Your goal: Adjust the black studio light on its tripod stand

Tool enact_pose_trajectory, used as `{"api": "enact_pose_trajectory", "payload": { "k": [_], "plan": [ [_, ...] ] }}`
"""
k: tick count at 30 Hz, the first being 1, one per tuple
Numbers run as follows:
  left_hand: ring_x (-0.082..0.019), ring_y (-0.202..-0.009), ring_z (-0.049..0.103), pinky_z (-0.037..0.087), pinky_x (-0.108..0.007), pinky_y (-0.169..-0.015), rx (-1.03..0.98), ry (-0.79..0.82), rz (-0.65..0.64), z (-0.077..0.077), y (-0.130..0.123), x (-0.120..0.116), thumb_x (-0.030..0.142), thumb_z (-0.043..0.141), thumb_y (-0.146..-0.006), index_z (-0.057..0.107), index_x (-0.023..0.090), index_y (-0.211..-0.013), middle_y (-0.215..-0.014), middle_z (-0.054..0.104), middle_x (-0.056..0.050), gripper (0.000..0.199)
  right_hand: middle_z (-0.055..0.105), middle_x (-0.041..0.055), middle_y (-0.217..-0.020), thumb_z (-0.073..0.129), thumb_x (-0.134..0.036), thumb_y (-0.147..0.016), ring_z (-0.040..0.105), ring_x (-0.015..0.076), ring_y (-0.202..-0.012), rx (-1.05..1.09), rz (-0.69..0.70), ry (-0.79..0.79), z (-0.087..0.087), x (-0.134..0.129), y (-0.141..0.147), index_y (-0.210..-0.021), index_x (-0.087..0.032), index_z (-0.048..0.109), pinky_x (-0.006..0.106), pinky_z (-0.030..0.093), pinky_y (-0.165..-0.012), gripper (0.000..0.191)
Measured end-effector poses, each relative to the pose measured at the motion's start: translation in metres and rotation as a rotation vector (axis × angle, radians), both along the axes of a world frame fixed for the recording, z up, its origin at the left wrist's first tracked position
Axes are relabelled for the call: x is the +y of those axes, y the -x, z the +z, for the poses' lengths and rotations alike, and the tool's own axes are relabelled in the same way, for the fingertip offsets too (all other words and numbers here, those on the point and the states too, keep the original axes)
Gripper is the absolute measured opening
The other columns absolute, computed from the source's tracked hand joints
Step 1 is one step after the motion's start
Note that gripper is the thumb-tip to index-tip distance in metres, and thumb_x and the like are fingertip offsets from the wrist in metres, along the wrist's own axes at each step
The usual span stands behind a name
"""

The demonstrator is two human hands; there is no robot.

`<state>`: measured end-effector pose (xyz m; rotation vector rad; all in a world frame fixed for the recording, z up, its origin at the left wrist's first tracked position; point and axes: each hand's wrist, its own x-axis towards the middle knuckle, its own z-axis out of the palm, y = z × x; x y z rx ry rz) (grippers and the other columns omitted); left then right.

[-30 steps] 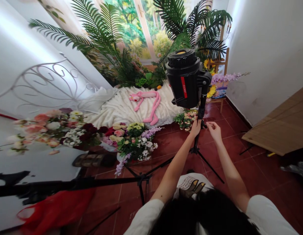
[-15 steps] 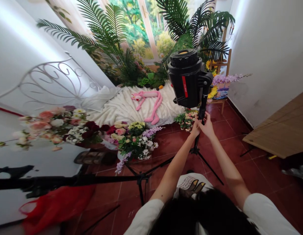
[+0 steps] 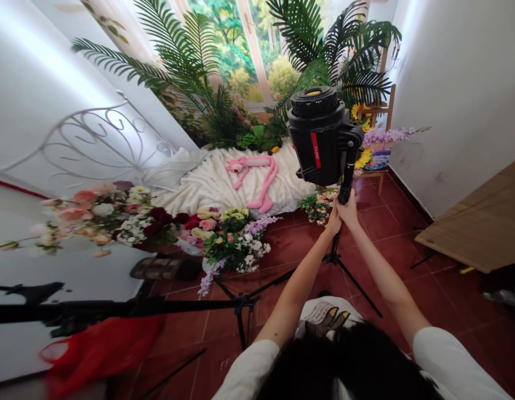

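A black studio light [image 3: 318,139] with a red label sits upright on top of a black light stand [image 3: 334,247]. Both hands are on the pole just below the lamp. My left hand [image 3: 333,223] is closed around it, slightly lower. Pressed beside it, my right hand [image 3: 348,210] wraps the pole from the right, below the bracket. Parts of the fingers are hidden behind the hands and the pole. The stand's legs are spread on the red tiled floor [image 3: 378,222].
A second black stand [image 3: 182,305] crosses from the left. Artificial flowers [image 3: 236,239] stand before a white blanket [image 3: 199,186] bearing a pink plush toy [image 3: 261,178]. A red bag [image 3: 103,350] lies lower left. To the right leans a brown board [image 3: 478,214].
My right hand's fingers, which were raised and apart at the pole, are now wrapped around it. The view has shifted slightly; the light stays in about the same place.
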<state>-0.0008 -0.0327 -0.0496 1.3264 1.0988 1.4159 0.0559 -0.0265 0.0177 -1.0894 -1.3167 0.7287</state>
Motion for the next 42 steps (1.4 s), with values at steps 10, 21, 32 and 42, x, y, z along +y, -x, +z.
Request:
{"api": "enact_pose_trajectory", "payload": {
  "k": [10, 21, 32, 42],
  "plan": [
    [-0.023, -0.142, 0.044, 0.033, -0.038, -0.120, -0.102, 0.080, -0.032, 0.011, -0.002, -0.005, 0.044, 0.043, -0.097, 0.037, 0.016, -0.148, -0.151, 0.047, -0.012, 0.058, 0.060, 0.0004, -0.086, 0.066, -0.039, -0.074, 0.061, 0.0175, -0.080, -0.013, 0.260, -0.075, -0.003, 0.024, -0.025, -0.095, -0.024, 0.052, 0.036, 0.054, -0.080, 0.028],
    [-0.023, -0.126, 0.056, 0.039, -0.039, -0.115, -0.080, 0.029, -0.041, 0.011, -0.003, -0.005, 0.054, 0.046, -0.094, 0.055, 0.014, -0.128, -0.129, 0.063, -0.012, 0.053, 0.055, 0.0000, -0.082, 0.063, -0.040, -0.076, 0.057, 0.0184, -0.076, -0.059, 0.037, -0.073, 0.020, 0.008, -0.007, -0.104, -0.024, 0.045, 0.037, 0.052, -0.078, 0.037],
    [-0.022, -0.093, 0.067, 0.056, -0.037, -0.088, 0.014, -0.006, 0.027, 0.019, -0.003, -0.010, 0.067, 0.040, -0.091, 0.057, 0.016, -0.115, -0.092, 0.066, -0.008, 0.058, 0.059, 0.0035, -0.093, 0.062, -0.038, -0.081, 0.061, 0.0192, -0.085, -0.055, 0.124, -0.165, 0.071, 0.022, -0.013, -0.107, -0.023, 0.051, 0.041, 0.055, -0.085, 0.032],
    [-0.012, -0.063, 0.058, 0.051, -0.026, -0.067, 0.057, 0.004, -0.016, 0.023, -0.001, -0.012, 0.066, 0.034, -0.093, 0.052, 0.016, -0.106, -0.077, 0.059, -0.001, 0.055, 0.060, 0.0072, -0.107, 0.060, -0.046, -0.086, 0.062, 0.0236, -0.104, -0.078, 0.137, -0.280, 0.104, 0.037, -0.011, -0.120, -0.023, 0.048, 0.046, 0.055, -0.090, 0.043]
  ]
}}
